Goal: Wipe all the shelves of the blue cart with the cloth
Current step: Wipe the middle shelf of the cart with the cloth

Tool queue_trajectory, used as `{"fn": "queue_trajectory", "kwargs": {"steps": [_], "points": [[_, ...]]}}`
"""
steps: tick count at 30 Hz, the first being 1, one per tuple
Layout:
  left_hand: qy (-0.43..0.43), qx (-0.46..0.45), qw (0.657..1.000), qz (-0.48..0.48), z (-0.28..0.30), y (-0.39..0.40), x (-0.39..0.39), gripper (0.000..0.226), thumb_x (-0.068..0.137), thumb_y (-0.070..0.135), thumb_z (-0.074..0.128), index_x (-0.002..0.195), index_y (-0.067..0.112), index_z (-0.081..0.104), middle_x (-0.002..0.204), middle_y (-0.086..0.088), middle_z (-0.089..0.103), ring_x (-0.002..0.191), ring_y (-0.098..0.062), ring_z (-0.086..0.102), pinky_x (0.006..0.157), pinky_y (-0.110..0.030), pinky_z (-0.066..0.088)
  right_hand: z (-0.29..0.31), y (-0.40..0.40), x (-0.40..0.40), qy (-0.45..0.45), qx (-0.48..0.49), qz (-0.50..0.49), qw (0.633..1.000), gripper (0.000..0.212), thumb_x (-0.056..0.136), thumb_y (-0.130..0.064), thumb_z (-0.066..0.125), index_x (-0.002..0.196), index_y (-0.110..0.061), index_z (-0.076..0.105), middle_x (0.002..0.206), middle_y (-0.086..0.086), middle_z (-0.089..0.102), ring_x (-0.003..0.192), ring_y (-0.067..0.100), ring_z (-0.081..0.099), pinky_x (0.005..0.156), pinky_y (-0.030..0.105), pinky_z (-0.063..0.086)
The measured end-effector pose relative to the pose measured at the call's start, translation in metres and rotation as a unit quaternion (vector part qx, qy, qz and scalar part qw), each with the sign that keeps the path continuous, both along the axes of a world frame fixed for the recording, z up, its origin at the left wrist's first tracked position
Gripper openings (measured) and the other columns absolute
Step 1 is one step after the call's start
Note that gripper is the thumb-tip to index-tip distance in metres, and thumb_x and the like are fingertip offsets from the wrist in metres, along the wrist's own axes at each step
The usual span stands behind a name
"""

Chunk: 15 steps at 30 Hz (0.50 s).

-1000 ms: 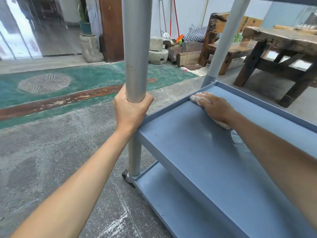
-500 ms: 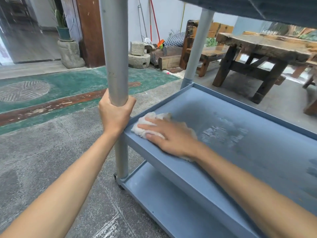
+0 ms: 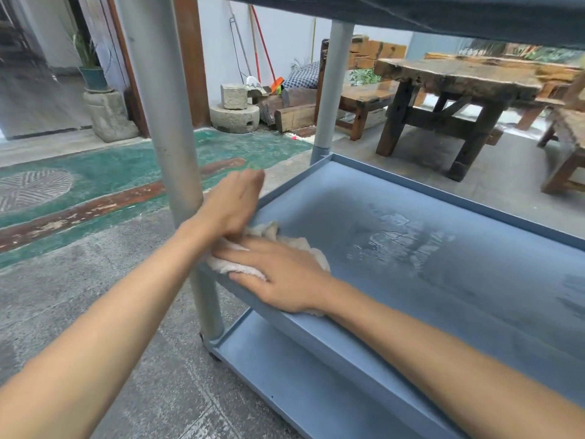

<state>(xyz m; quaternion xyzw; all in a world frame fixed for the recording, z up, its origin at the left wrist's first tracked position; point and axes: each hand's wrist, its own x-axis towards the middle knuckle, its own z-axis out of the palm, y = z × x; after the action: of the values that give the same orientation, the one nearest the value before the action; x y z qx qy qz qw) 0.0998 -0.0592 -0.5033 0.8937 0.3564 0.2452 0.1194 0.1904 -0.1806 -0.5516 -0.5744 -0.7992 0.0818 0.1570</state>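
The blue cart's middle shelf point(image 3: 459, 289) lies in front of me, with streaky wet marks on its surface. A white cloth point(image 3: 302, 245) sits bunched at the shelf's near left corner. My right hand point(image 3: 285, 274) lies flat on the cloth with straight fingers and presses it down. My left hand point(image 3: 234, 207) has come in from the left over the shelf rim, and its fingertips reach down onto the cloth's left end. Blur and the cloth hide whether they pinch it. The bottom shelf point(image 3: 300, 391) shows below and the dark underside of the top shelf point(image 3: 411, 14) above.
A grey cart post point(image 3: 164, 122) stands just left of my hands, with a second post point(image 3: 332, 90) at the far corner. Rough concrete floor and a green painted patch point(image 3: 110, 172) lie to the left. A heavy wooden table point(image 3: 459, 80) and benches stand beyond the cart.
My left hand has let go of the grey post and moved right onto the cloth. My right hand and the cloth slid from the far corner to the near left corner.
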Motion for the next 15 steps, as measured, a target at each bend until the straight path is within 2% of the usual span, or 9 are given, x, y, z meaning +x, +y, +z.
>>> {"fn": "queue_trajectory", "kwargs": {"steps": [2,3,5,6,8,10,11,13,15], "points": [[0.099,-0.138,0.984,0.061,-0.013,0.011,0.003,0.066,0.106,0.052,0.012,0.138,0.010,0.051,0.142,-0.024,0.055,0.127,-0.042,0.053,0.103,-0.047,0.037,-0.003,0.006,0.005,0.013,0.000,-0.001,1.000,0.045,0.108,-0.038,0.045,0.152,-0.040,0.047,0.155,-0.005,0.050,0.141,0.019,0.040,0.109,0.042,0.039],[0.110,-0.168,0.976,0.085,-0.020,0.014,0.003,0.082,0.100,0.066,0.005,0.135,0.012,0.056,0.142,-0.023,0.056,0.125,-0.041,0.055,0.100,-0.047,0.036,-0.004,0.010,0.008,0.014,-0.001,-0.012,1.000,0.042,0.107,-0.041,0.046,0.149,-0.043,0.051,0.148,-0.005,0.054,0.135,0.021,0.045,0.102,0.042,0.042],[0.076,-0.189,0.973,0.109,-0.027,0.015,0.006,0.112,0.078,0.090,-0.009,0.096,0.011,0.069,0.121,-0.023,0.067,0.107,-0.038,0.061,0.089,-0.048,0.039,-0.004,0.020,0.018,0.009,0.012,-0.043,0.999,0.036,0.104,-0.048,0.042,0.138,-0.050,0.055,0.140,-0.006,0.058,0.123,0.031,0.054,0.089,0.048,0.047],[0.053,-0.204,0.971,0.111,-0.028,0.016,0.005,0.119,0.068,0.096,-0.013,0.086,0.013,0.071,0.112,-0.020,0.069,0.102,-0.036,0.062,0.085,-0.047,0.039,-0.003,0.027,0.026,0.011,0.021,-0.064,0.998,0.033,0.103,-0.051,0.038,0.132,-0.052,0.054,0.137,-0.007,0.057,0.120,0.034,0.056,0.082,0.050,0.048],[0.022,-0.233,0.967,0.105,-0.027,0.022,0.007,0.131,0.063,0.098,-0.015,0.103,0.011,0.073,0.119,-0.018,0.067,0.112,-0.036,0.060,0.089,-0.045,0.038,0.003,0.045,0.050,-0.002,0.022,-0.101,0.995,0.033,0.105,-0.051,0.028,0.130,-0.053,0.049,0.139,-0.010,0.053,0.124,0.034,0.055,0.083,0.051,0.043],[0.045,-0.206,0.971,0.113,-0.028,0.021,0.008,0.121,0.072,0.091,-0.017,0.121,0.016,0.065,0.127,-0.020,0.064,0.116,-0.038,0.058,0.092,-0.047,0.038,0.004,0.059,0.085,-0.019,-0.002,-0.150,0.989,0.040,0.109,-0.043,0.026,0.144,-0.049,0.044,0.152,-0.012,0.046,0.140,0.025,0.044,0.107,0.054,0.041],[0.078,-0.145,0.979,0.118,-0.031,0.019,0.010,0.112,0.078,0.084,-0.017,0.124,0.017,0.059,0.119,-0.020,0.065,0.106,-0.039,0.061,0.087,-0.046,0.041,0.003,0.062,0.101,0.001,-0.009,-0.198,0.980,0.042,0.109,-0.043,0.029,0.149,-0.045,0.043,0.157,-0.011,0.043,0.144,0.023,0.041,0.113,0.054,0.038],[0.137,-0.001,0.984,0.114,-0.042,0.015,0.012,0.093,0.083,0.072,-0.016,0.119,0.018,0.051,0.096,-0.013,0.063,0.079,-0.034,0.058,0.068,-0.044,0.041,-0.002,0.063,0.116,0.035,-0.006,-0.274,0.961,0.046,0.107,-0.049,0.033,0.151,-0.043,0.043,0.160,-0.009,0.041,0.144,0.026,0.044,0.115,0.053,0.038],[0.147,0.070,0.979,0.126,-0.053,0.015,0.014,0.078,0.090,0.071,-0.004,0.108,0.017,0.049,0.093,-0.012,0.064,0.078,-0.034,0.058,0.062,-0.041,0.036,-0.004,0.059,0.113,0.034,-0.009,-0.296,0.954,0.046,0.106,-0.051,0.032,0.150,-0.043,0.044,0.161,-0.009,0.041,0.143,0.026,0.044,0.115,0.049,0.037]]}}
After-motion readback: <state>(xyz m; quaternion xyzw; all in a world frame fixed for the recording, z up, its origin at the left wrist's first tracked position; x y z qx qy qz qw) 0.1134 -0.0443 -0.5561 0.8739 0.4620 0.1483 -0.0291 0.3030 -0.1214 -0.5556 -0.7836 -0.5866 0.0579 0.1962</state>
